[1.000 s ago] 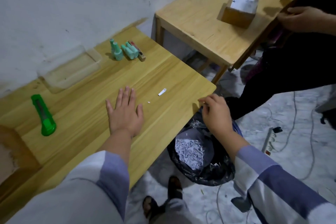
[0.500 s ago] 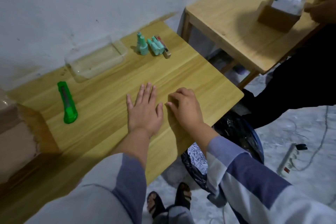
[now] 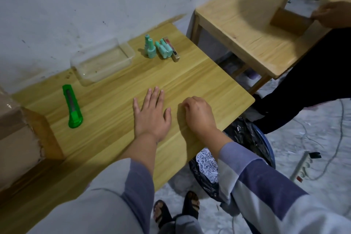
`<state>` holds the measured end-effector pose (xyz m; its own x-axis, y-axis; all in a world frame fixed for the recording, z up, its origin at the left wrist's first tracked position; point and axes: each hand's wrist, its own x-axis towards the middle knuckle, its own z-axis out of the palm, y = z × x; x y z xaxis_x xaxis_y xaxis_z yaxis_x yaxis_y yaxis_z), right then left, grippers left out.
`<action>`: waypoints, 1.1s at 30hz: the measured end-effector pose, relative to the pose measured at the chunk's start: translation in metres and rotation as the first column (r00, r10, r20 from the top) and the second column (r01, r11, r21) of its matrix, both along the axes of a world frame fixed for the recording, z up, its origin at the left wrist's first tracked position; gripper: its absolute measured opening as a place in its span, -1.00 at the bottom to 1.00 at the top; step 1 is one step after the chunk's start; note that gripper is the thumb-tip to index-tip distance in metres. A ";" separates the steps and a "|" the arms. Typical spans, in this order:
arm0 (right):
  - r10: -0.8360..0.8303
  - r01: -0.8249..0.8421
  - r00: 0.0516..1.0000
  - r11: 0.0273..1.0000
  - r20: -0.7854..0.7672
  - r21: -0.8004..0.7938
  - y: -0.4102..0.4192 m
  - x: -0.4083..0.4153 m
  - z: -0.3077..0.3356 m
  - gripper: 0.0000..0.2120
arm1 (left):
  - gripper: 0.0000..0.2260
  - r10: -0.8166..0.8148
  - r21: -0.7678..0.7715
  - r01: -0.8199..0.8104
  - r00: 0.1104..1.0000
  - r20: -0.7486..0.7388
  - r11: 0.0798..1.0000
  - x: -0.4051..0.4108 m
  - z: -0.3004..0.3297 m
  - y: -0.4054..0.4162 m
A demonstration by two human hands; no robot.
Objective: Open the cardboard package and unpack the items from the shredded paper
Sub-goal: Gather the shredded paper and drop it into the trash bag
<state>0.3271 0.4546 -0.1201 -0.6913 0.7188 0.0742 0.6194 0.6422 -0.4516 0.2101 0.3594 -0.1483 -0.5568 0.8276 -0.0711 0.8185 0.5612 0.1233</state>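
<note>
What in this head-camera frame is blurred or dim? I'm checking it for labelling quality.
Head view: dim overall; the other person's hand on the cardboard box is motion-smeared, its shadow broad on the far table; wide-angle bending at edges; left hand, right hand and green cutter sharp.

A plain home room or small packing workspace is suggested, though not certainly: a stained white wall (image 3: 79,5), two bare wooden tables (image 3: 190,81), a lined bin (image 3: 247,138) and a power strip (image 3: 303,167) on the floor.
</note>
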 end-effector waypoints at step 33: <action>-0.280 0.298 0.952 0.940 0.120 -0.168 -0.002 0.129 0.037 -0.77 | -0.59 0.016 0.125 -0.058 0.950 0.312 0.991 -0.003 0.041 -0.039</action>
<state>0.4560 0.4526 -0.0826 -0.4493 0.8837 -0.1310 0.8109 0.3419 -0.4750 0.2075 0.3206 -0.1072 -0.5549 0.8205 -0.1373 0.7073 0.5522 0.4413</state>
